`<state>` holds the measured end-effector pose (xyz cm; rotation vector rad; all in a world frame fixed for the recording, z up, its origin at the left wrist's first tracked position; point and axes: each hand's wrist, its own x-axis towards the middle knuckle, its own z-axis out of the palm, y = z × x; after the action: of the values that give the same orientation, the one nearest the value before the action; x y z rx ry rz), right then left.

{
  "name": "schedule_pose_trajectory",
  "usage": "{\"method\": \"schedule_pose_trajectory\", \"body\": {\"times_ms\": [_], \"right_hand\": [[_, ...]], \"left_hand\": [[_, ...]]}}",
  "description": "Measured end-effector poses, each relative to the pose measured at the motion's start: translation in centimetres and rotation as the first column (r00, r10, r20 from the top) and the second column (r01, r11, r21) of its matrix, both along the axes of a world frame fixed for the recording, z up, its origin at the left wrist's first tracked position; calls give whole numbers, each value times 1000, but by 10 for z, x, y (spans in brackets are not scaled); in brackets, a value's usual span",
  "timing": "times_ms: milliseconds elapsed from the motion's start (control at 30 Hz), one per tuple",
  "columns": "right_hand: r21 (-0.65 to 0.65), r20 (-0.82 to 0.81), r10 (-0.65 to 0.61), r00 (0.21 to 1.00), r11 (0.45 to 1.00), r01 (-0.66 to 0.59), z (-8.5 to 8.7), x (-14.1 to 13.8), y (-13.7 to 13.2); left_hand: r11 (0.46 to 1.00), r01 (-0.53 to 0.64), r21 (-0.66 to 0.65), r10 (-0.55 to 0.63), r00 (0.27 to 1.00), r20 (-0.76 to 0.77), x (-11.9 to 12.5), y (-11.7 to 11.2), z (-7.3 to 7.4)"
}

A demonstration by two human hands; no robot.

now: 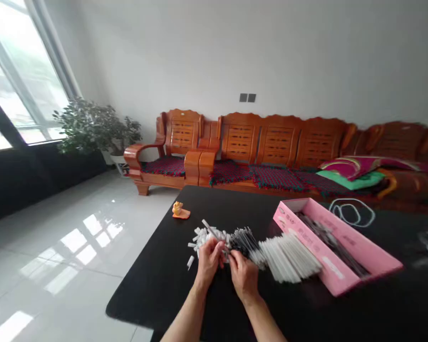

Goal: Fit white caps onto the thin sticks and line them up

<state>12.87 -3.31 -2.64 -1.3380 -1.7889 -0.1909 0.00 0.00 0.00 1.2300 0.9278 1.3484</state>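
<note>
My left hand (pixel 209 259) is closed, and a slim pale tube (pixel 209 229) sticks out past its fingers toward the far left. Close beside it, my right hand (pixel 242 273) has its fingers pinched together; what lies between them is too small to make out. Just beyond my hands is a loose heap of short white tube pieces (pixel 201 236), partly covered by my left hand. A bunch of dark, thin sticks (pixel 246 241) lies beyond my right hand. To the right of that, long white tubes (pixel 288 257) lie side by side in a row against a pink box.
The open pink box (pixel 342 284) holds dark, thin strips (pixel 333 242). A small yellow figure on an orange base (pixel 181 213) stands at the far left of the black table (pixel 156 275). White cord loops (pixel 356 211) lie behind the box. A wooden sofa (pixel 238 137) stands beyond.
</note>
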Motion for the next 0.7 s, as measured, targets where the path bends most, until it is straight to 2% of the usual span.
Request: {"method": "schedule_pose_trajectory", "body": {"times_ms": [233, 367, 700], "right_hand": [[-9, -31, 6, 999, 1000, -6, -2, 2, 0], [-33, 4, 45, 999, 998, -45, 1, 1, -2], [-36, -14, 35, 999, 999, -36, 3, 1, -3]], "left_hand": [[1000, 8, -13, -8, 1000, 13, 1, -2, -4], [1000, -6, -13, 6, 999, 34, 0, 0, -7], [1000, 10, -29, -9, 999, 39, 0, -1, -4]]}}
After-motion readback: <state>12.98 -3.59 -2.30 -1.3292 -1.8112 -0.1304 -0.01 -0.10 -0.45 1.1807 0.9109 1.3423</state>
